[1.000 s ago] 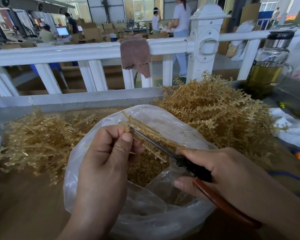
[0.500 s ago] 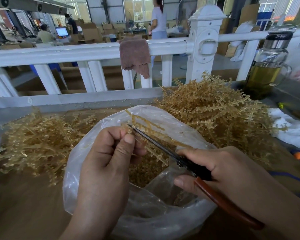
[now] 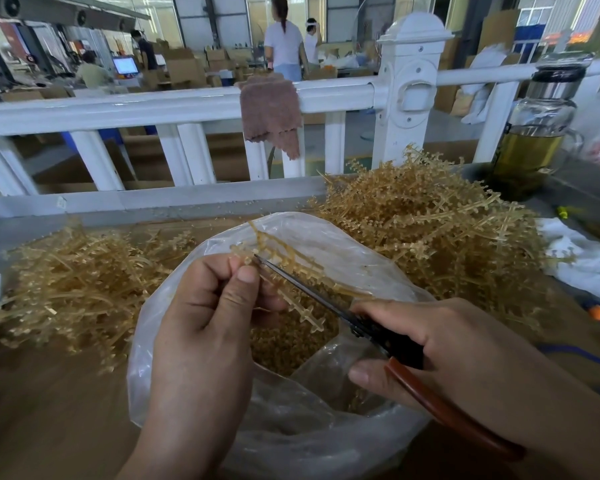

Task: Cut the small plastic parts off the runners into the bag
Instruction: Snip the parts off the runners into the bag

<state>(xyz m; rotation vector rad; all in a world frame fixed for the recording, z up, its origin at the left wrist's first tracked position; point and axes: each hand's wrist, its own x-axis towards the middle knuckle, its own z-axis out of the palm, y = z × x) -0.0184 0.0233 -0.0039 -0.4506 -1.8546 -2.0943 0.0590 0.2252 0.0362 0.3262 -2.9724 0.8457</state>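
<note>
Above the bag (image 3: pixel 326 445), the left hand (image 3: pixel 205 327) pinches a runner (image 3: pixel 293 268) between its fingers, at 10 o'clock from the right hand (image 3: pixel 458 351), whose fingers curl round scissors (image 3: pixel 394 342).

No legible text, label, brand or number. Background monitor screen (image 3: pixel 124 65): lit, content too small to read. Orange-red sign (image 3: pixel 568 38) at far right: blurred, unreadable.

Brown rag (image 3: pixel 270 116) over white railing (image 3: pixel 118 109); glass jug (image 3: pixel 534 133).

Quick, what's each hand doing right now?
Left hand: pinches a runner over the bag.
Right hand: grips the scissors.
</note>
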